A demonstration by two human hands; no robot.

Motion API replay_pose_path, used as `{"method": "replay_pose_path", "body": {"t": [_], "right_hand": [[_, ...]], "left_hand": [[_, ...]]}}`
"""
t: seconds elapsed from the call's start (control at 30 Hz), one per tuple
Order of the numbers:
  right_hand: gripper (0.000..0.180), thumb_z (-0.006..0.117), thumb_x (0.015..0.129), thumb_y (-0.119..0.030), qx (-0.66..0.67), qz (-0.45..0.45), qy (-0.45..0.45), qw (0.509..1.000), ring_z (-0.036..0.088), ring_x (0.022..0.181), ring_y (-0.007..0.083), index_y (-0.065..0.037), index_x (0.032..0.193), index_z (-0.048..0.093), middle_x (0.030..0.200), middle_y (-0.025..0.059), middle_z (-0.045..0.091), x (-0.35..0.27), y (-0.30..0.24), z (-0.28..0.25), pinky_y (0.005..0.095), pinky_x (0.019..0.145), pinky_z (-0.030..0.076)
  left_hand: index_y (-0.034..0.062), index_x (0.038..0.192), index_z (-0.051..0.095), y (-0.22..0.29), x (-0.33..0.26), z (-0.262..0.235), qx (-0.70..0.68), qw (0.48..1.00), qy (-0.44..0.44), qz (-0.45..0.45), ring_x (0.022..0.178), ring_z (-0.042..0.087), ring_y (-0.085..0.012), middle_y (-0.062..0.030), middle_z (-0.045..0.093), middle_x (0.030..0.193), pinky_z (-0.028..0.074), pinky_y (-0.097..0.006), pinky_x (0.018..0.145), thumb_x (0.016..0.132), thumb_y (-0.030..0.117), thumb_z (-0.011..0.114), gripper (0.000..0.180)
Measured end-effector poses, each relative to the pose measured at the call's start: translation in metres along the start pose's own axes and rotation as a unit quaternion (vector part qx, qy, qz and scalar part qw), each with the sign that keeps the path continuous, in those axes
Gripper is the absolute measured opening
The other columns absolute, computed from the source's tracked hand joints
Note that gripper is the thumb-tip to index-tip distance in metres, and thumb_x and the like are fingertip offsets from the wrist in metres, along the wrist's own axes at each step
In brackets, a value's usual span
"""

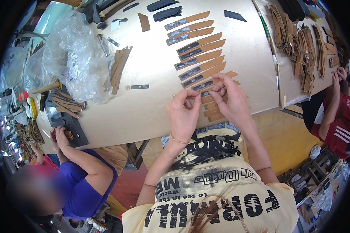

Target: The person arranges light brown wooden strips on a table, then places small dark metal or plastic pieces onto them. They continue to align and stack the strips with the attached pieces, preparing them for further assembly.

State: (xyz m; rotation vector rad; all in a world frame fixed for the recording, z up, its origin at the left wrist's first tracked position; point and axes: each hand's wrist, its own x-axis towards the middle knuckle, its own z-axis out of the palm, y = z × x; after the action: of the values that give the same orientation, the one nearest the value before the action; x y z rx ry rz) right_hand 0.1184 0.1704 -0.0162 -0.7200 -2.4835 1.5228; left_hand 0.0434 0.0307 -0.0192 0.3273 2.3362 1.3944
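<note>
Over the lower end of a row of tan leather strips (203, 73), both hands are at work. My left hand (182, 112) is closed, with thumb and forefinger pinched at the left end of a small dark strip (205, 93). At its other end my right hand (232, 99) pinches with thumb and fingertips, its other fingers curled. This dark strip lies over a tan leather strip, partly hidden by the fingers. Several leather strips higher in the row bear similar dark, shiny patches. Below my fingertips, bare leather strips (214, 113) are stacked in overlapping steps.
A clear plastic bag (79, 58) lies at left, beside loose leather strips (120, 70) and a small dark piece (140, 87). Dark strips (167, 13) lie at the back. Bundled leather straps (306, 58) cover the right table. Co-workers sit left (83, 182) and right (334, 116).
</note>
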Motion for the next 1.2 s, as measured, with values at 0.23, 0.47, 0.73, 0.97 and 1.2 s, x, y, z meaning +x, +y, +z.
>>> {"method": "replay_pose_path", "body": {"t": [0.23,0.47,0.73,0.97,1.2], "right_hand": [[0.039,0.068,0.085,0.004,-0.007,0.005,0.009,1.000,0.057,0.068,0.0158,-0.002,0.121,0.054,0.077,0.0065,0.061,0.001,-0.001,0.002,0.0296,0.064,0.047],[0.030,0.071,0.083,0.003,0.045,-0.007,0.024,0.999,0.058,0.070,0.0173,-0.003,0.110,0.059,0.079,0.0057,0.063,-0.002,0.000,0.002,0.0314,0.066,0.047],[0.016,0.075,0.079,-0.008,-0.191,-0.443,0.084,0.872,0.065,0.088,0.0194,-0.014,0.092,0.066,0.104,0.0019,0.072,-0.041,-0.012,-0.023,0.0329,0.073,0.048],[0.013,0.070,0.084,-0.011,-0.222,-0.524,0.067,0.820,0.067,0.101,0.0192,-0.014,0.095,0.065,0.110,0.0018,0.072,-0.037,-0.011,-0.028,0.0305,0.075,0.048],[0.006,0.067,0.084,-0.011,-0.222,-0.611,0.086,0.755,0.067,0.099,0.0152,-0.015,0.088,0.065,0.104,0.0006,0.073,-0.027,-0.019,-0.031,0.0282,0.075,0.045]], "left_hand": [[0.0009,0.085,0.068,-0.002,-0.001,0.002,0.022,1.000,0.014,0.017,0.049,0.048,-0.0124,-0.0080,0.064,0.067,0.041,-0.029,0.049,0.080,0.003,0.074,0.007],[-0.0001,0.088,0.070,-0.006,-0.003,0.000,0.032,0.995,0.020,0.093,0.055,0.049,-0.0059,-0.0039,0.063,0.067,0.038,-0.023,0.049,0.082,0.002,0.076,0.009],[0.0033,0.099,0.070,-0.014,-0.017,-0.035,0.082,0.889,0.077,0.443,0.065,0.062,-0.0211,-0.0054,0.067,0.078,0.050,-0.028,0.061,0.074,-0.007,0.079,0.028],[0.0028,0.106,0.072,-0.025,-0.015,-0.039,0.082,0.864,0.029,0.496,0.081,0.063,-0.0212,-0.0058,0.067,0.096,0.049,-0.033,0.064,0.065,-0.003,0.076,0.042],[0.0068,0.107,0.071,-0.022,-0.021,-0.045,0.087,0.860,0.095,0.493,0.081,0.061,-0.0200,-0.0040,0.065,0.098,0.045,-0.032,0.067,0.064,-0.004,0.076,0.045]]}}
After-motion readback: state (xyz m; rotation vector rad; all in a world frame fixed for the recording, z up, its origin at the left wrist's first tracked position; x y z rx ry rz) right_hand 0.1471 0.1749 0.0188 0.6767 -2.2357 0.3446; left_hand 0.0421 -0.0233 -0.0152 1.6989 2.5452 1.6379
